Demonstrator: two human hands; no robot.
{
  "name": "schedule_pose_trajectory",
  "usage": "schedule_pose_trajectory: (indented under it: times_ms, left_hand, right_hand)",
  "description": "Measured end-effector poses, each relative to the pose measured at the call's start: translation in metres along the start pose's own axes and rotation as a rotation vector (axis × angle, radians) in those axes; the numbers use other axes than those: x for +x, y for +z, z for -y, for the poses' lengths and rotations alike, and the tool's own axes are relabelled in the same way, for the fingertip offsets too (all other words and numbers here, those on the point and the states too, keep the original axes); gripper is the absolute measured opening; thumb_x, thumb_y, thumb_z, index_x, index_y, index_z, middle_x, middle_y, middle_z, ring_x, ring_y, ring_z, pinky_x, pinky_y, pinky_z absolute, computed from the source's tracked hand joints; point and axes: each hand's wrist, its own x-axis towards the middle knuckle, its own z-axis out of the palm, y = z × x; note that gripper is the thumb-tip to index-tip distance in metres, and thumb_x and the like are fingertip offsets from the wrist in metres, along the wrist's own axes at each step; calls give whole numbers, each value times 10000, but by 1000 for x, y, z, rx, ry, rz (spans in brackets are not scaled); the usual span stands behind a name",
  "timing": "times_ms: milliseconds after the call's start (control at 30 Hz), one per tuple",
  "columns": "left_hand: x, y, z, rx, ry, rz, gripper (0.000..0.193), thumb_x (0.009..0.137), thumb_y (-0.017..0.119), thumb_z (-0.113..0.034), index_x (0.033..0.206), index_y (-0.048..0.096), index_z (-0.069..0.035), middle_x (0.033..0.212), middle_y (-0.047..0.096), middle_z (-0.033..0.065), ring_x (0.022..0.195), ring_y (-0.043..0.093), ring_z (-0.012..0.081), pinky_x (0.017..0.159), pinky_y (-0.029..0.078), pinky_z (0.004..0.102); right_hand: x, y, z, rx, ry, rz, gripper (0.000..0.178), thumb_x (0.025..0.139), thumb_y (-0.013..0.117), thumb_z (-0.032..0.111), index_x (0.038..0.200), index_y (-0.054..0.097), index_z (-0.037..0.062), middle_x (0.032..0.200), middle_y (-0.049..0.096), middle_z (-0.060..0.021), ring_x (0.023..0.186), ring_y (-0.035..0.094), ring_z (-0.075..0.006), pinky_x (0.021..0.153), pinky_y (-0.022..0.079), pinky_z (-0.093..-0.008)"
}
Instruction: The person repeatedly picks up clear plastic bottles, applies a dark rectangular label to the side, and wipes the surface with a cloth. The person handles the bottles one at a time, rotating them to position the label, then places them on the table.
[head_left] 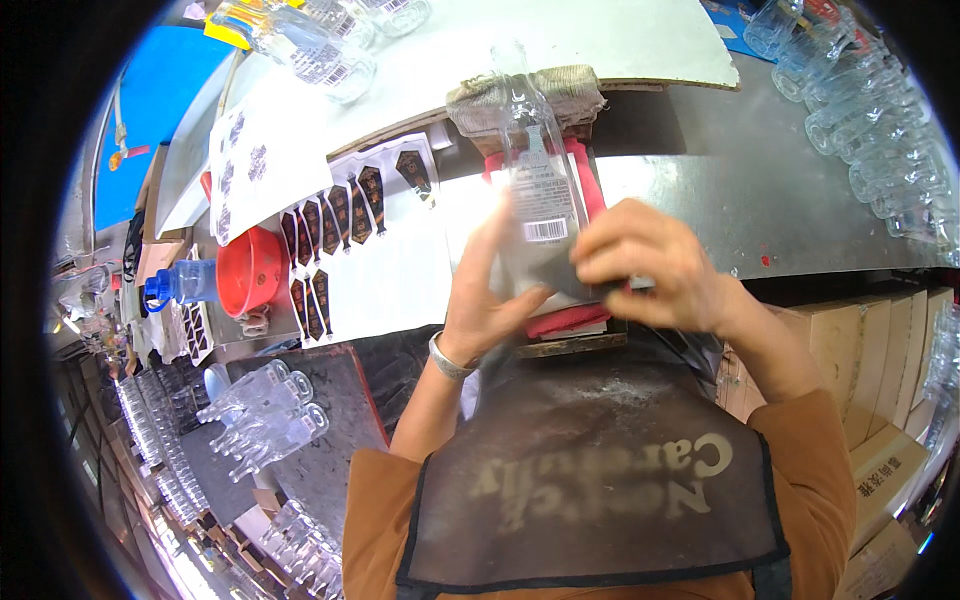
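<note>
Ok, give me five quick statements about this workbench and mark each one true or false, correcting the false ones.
1. The left hand and right hand are both at the clear glass bottle. True.
2. The silver bracelet is on the right wrist. False: it is on the left wrist.
3. The dark necktie-shaped stickers lie on a white sheet. True.
4. The red bowl sits right of those stickers. False: it is left of them.
5. The bottle's neck points away from the person. True.
</note>
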Motion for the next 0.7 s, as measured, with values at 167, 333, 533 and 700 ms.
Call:
schedule_pose_trajectory:
  times_ms: [167, 333, 533, 700]
  left_hand:
    - [2, 0, -5, 32, 0, 12, 970, 708, 826, -115, 1532, 334, 27, 1539, 412, 234, 1402, 432, 356, 1160, 331, 423]
    - [17, -25, -4, 35, 66, -73, 881, 765, 766, -112, 1529, 349, 22, 1560, 397, 223, 1436, 400, 332, 1188, 292, 428]
    - [124, -58, -19, 102, 106, -196, 546, 1012, 573, -279, 1456, 466, 19, 1338, 622, 226, 1241, 605, 280, 1042, 454, 355]
    - [175, -43, -18, 268, -127, -39, 639, 914, 696, -373, 1364, 554, 59, 967, 732, 179, 901, 696, 228, 830, 537, 334]
  right_hand:
    - [12, -18, -45, -213, 417, -323, 218, 863, 727, 71, 1070, 691, 10, 924, 724, -129, 801, 693, -221, 725, 550, -343]
    - [55, -25, -10, -284, 126, -14, 253, 901, 703, 136, 1131, 691, 31, 1030, 731, -145, 940, 714, -283, 830, 558, -349]
    - [85, -2, -13, -665, -175, -82, 62, 791, 672, 122, 834, 668, 76, 750, 650, -70, 811, 677, -247, 685, 561, -379]
    - [63, 3, -14, -427, 6, 31, 92, 791, 675, 160, 854, 685, 93, 792, 656, -86, 744, 681, -286, 699, 557, -397]
